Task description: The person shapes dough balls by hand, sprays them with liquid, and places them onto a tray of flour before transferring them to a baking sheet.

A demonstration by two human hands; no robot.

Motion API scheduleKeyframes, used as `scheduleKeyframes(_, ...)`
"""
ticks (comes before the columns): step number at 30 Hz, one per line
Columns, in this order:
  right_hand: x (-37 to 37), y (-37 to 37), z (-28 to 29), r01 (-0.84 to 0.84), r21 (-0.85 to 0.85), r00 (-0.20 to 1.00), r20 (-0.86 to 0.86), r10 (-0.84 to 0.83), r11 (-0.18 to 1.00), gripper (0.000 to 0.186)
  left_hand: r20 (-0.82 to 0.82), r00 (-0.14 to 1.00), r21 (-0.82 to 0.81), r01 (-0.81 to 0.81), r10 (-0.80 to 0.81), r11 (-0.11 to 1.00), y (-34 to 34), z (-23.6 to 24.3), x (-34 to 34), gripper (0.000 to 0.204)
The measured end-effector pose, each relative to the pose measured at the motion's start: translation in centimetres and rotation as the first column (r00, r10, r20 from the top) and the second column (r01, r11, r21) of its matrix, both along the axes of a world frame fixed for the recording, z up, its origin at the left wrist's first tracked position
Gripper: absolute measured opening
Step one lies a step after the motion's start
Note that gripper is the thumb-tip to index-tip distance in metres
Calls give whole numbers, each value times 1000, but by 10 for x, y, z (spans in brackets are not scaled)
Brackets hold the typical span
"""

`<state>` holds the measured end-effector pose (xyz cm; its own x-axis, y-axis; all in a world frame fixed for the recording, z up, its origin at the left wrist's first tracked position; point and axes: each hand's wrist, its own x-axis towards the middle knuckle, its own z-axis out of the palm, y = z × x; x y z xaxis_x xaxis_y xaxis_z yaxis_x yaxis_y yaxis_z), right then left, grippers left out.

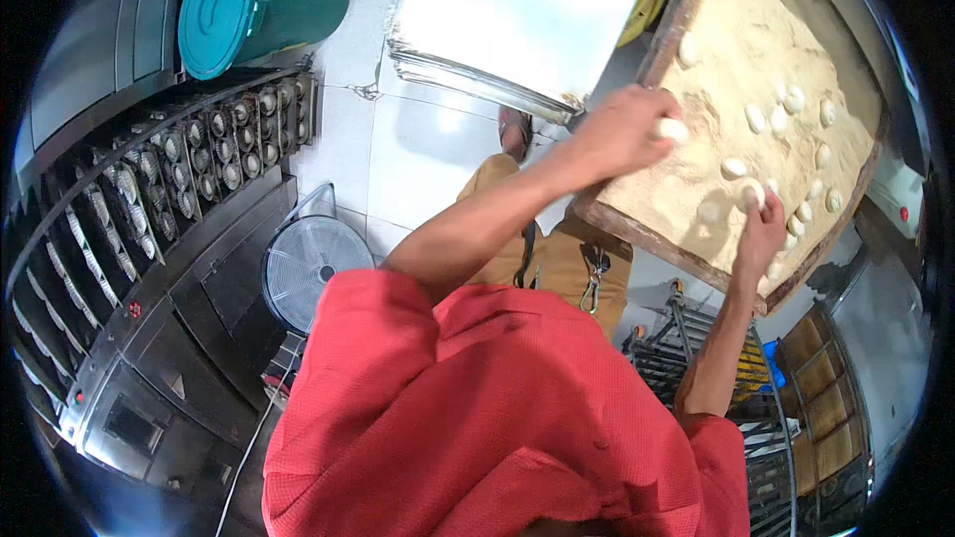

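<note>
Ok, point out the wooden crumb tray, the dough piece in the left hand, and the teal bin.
wooden crumb tray [637, 222]: head view, its near wooden rim.
dough piece [673, 128]: head view, its exposed end.
teal bin [214, 10]: head view, its lid.

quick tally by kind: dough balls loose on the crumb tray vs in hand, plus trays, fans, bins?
Dough balls lying on the crumb tray: about 15
Dough balls in hand: 2, left hand, right hand
Wooden crumb tray: 1
Metal tray: 1
Fan: 1
Teal bin: 1
Total: about 21
</note>
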<state>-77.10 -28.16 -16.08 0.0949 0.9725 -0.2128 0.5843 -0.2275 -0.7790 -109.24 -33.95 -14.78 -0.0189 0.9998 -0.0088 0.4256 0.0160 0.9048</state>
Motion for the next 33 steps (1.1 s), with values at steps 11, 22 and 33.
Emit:
scheduleKeyframes(11, -419, -27, -56, -684, -159, 729, -116, 674, 712, 40, -268, 894, -425, -445, 360, 788, -71, -79, -308, 35)
scheduleKeyframes(22, -420, -20, -119, -628, 156, 778, 97, 621, 763, 24, -262, 903, -163, -388, 340, 907, -47, -129, -313, 31)
scheduleKeyframes(33, -18, 17, -23, -206, 289, 959, 251, 134, 935, 35, -118, 991, 206, 81, -58, 975, 32, -47, 39, 29)
